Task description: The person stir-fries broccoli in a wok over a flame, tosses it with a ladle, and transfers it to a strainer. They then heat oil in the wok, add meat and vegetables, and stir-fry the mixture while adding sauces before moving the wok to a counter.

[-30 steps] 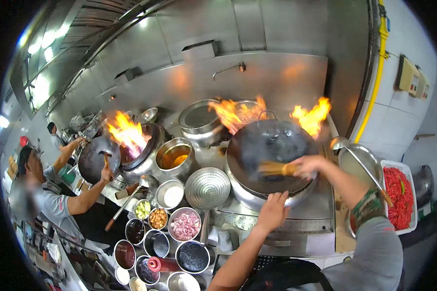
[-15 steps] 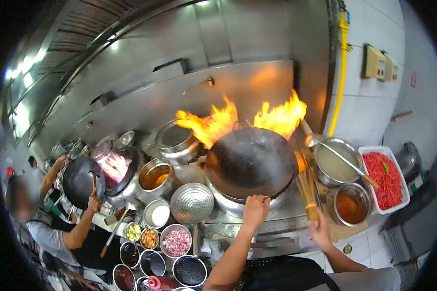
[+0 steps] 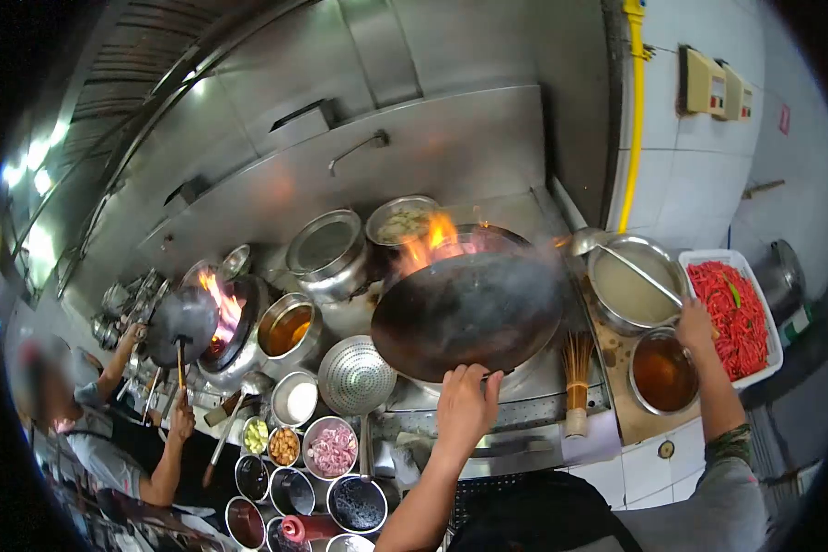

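Note:
Tilted over the burner is a large dark wok (image 3: 469, 313), smoke drifting off its surface. My left hand (image 3: 467, 409) is closed on the wok's near rim. At the right, my right hand (image 3: 696, 327) is closed around the handle end of a long ladle (image 3: 642, 276), whose bowl is by the far rim of a metal pot of cloudy liquid (image 3: 614, 308). Beside that hand is a smaller pot of brown liquid (image 3: 662, 373). A bamboo wok brush (image 3: 577, 386) stands by itself at the stove's front edge, between my hands.
Flames (image 3: 428, 244) rise behind the wok. A white tub of red strips (image 3: 731, 317) sits far right. Left of the wok are a perforated strainer (image 3: 357, 375), an oil pot (image 3: 287, 329) and several ingredient bowls (image 3: 331, 449). A co-worker (image 3: 110, 451) handles another wok at the left.
My right hand has let go of the bamboo brush and moved right to the ladle handle. The wok has shifted toward me, still in my left hand. The flames have shrunk.

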Tool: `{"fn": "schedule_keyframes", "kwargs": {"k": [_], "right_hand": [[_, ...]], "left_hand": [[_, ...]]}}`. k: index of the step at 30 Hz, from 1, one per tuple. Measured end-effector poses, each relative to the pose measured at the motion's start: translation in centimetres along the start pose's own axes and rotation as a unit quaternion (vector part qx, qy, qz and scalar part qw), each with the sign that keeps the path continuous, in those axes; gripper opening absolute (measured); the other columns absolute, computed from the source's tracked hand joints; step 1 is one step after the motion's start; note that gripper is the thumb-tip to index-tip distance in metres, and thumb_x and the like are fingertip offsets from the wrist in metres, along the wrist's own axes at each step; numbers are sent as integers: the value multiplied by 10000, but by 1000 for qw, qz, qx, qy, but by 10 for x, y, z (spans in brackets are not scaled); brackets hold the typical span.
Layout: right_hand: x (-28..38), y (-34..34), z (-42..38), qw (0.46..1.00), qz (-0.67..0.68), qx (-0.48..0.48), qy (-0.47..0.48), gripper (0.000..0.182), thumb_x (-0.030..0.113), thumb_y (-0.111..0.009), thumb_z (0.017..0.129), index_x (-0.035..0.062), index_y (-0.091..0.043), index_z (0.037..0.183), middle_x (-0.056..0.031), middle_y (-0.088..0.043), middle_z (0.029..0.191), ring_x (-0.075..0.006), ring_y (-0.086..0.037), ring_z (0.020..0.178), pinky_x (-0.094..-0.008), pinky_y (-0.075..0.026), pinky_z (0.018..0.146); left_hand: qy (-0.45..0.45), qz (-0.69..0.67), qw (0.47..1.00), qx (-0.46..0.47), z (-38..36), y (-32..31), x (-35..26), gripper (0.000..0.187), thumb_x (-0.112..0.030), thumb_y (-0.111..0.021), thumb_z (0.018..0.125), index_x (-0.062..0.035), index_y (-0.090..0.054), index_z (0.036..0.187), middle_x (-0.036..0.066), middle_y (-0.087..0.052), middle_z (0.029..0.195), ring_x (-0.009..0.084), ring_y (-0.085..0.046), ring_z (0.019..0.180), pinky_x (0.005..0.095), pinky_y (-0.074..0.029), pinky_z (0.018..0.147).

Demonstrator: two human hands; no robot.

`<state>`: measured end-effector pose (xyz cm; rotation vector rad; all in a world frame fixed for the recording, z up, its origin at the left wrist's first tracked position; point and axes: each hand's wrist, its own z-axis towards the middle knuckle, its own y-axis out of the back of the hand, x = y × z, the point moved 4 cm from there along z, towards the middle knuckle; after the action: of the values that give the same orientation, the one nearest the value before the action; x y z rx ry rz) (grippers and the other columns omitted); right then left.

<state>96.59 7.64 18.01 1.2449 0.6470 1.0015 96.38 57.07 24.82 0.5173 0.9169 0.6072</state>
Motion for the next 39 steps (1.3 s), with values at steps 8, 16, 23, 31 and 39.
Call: {"fn": "schedule_keyframes", "kwargs": {"k": [8, 16, 23, 31, 39], "right_hand": [[-12, -13, 44, 992, 64, 88, 63, 371, 140, -615, 831, 26, -614, 1185, -230, -677, 941, -413, -674, 887, -495, -526, 806], [242, 86, -64, 693, 598, 376, 144, 567, 108, -557, 966, 104, -324, 1483, 5, -476, 755, -81, -459, 527, -268, -416, 431], [455, 90, -125, 559, 611, 518, 214, 592, 44, -583, 920, 75, -347, 1462, -41, -573, 843, -84, -515, 529, -257, -420, 426], [642, 17, -175, 709, 436, 431, 348, 661, 1, -618, 823, -70, -372, 1433, -165, -641, 923, -163, -593, 567, -342, -491, 509], [666, 3, -185, 631, 516, 529, 236, 744, -1, -592, 825, -31, -265, 1492, -137, -604, 842, -171, -570, 554, -346, -484, 488]], "left_hand": [[30, 9, 999, 44, -3, -25, 57, 191, -200, -691, 875, -12, -665, 893, 161, -626, 868, 369, -579, 876, 456, -474, 761], [1, -12, 1000, 8, -3, -3, 45, 281, -172, -726, 840, -1, -672, 1057, 194, -642, 1038, 380, -594, 1007, 447, -487, 879], [56, -20, 998, 0, -95, 75, 16, 434, -217, -736, 862, -31, -614, 1234, 223, -575, 1254, 396, -567, 1147, 444, -464, 982], [257, -29, 965, -47, -236, 150, 26, 414, -262, -710, 897, -38, -617, 1233, 162, -612, 1234, 343, -613, 1112, 389, -489, 952], [382, 4, 919, -98, -302, 212, 30, 375, -247, -716, 881, -41, -647, 1187, 166, -664, 1114, 351, -643, 1038, 397, -511, 886]]}}
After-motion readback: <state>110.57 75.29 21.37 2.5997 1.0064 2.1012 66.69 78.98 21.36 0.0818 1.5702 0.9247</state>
